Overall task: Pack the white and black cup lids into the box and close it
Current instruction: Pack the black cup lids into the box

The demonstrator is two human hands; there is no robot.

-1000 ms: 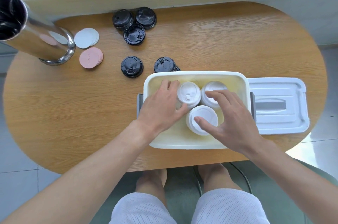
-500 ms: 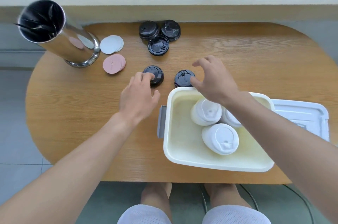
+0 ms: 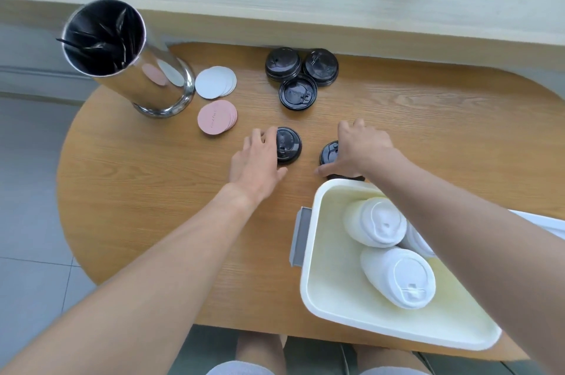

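Observation:
A white box (image 3: 308,283) stands open at the table's near right. In it lie white lid stacks (image 3: 379,221) (image 3: 400,280), and a third is mostly hidden under my right forearm. Just beyond the box, two black lid stacks rest on the table. My left hand (image 3: 256,157) curls round the left side of one black lid stack (image 3: 290,145), thumb at its near edge. My right hand (image 3: 360,148) covers the other black lid stack (image 3: 328,154), fingers closed over it. Further back stand black lid stacks (image 3: 282,64) (image 3: 321,67) (image 3: 298,91).
A tall steel cylinder (image 3: 128,59) holding black utensils stands at the back left. Beside it lie white discs (image 3: 215,82) and pink discs (image 3: 217,117). A sliver of the box's white cover (image 3: 550,221) shows right of my forearm. A wall ledge runs behind the oval wooden table (image 3: 137,191).
Both hands left the white lids in the box and reached forward. The left now wraps one black lid stack and the right has come down onto the other.

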